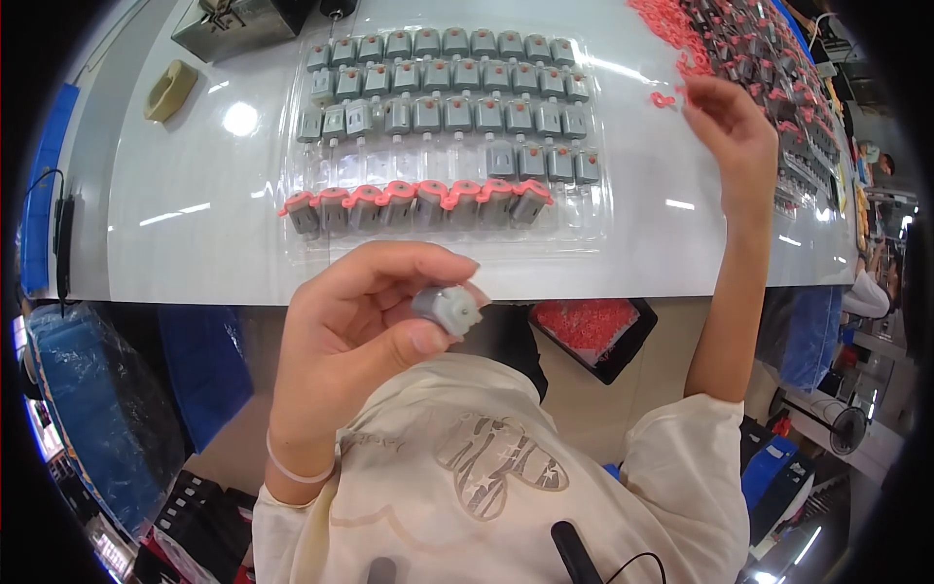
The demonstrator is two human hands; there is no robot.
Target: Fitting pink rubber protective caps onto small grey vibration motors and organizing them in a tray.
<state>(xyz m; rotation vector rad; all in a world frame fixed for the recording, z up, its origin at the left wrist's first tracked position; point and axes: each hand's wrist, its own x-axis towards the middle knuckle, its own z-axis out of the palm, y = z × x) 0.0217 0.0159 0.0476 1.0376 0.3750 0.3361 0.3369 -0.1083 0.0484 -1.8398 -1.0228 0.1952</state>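
My left hand [336,326] is closed around a small grey motor [438,307], holding it in front of my body with its whitish end and tiny shaft facing up and right. Out to the right, above the table, my right hand [736,131] pinches a small pinkish-red plastic piece [663,99] by its fingertips. Between the hands and farther back lies a clear plastic tray [595,229] with rows of grey motors [426,115]. Along the tray's near row, several motors wear red plastic pieces [399,192] on top.
A heap of loose red pieces [671,29] lies at the far right, beside many motors with red parts [769,68]. A beige ring [171,91] and a metal box [243,29] stand at the left. Below the table edge is a black bin [623,355] of red bits.
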